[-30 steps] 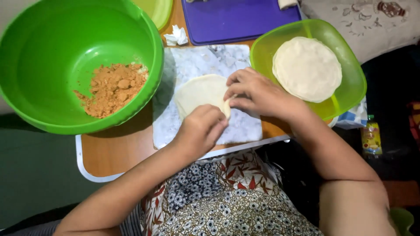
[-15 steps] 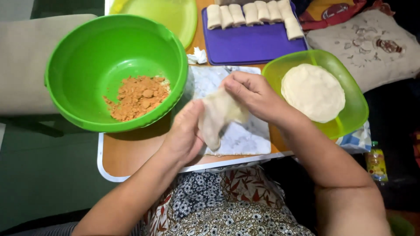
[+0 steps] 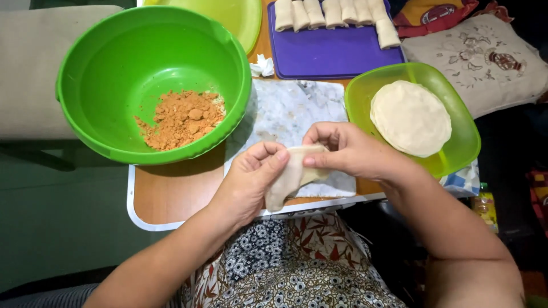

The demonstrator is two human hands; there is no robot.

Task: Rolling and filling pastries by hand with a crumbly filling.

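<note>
a: since half a second ago, little has been moved; the dough wrapper (image 3: 291, 177) is kept lifted off the marble board (image 3: 297, 111), and the camera view has been shifted slightly so more of the purple tray (image 3: 331, 54) is seen.

b: how is the wrapper held?

a: it is pinched from both sides. the left hand (image 3: 248, 182) is closed on its left edge with thumb and fingers, and the right hand (image 3: 348, 154) is closed on its upper right edge. the sheet is hung limp between them, above the near edge of the board, with its lower end drooped toward the lap.

b: what is placed around it?

a: a large green bowl (image 3: 103, 74) with crumbly orange-brown filling (image 3: 182, 117) is set to the left. a light green dish (image 3: 451, 154) with a stack of round wrappers (image 3: 411, 117) is set to the right. finished rolls (image 3: 337, 14) are lined up on the purple tray.

b: what could be spoiled from here?

a: the thin sheet could be torn if it is pulled apart too hard, or stuck to itself where it is folded. if the grip is loosened, it could be dropped onto the patterned cloth (image 3: 285, 262) below.
</note>
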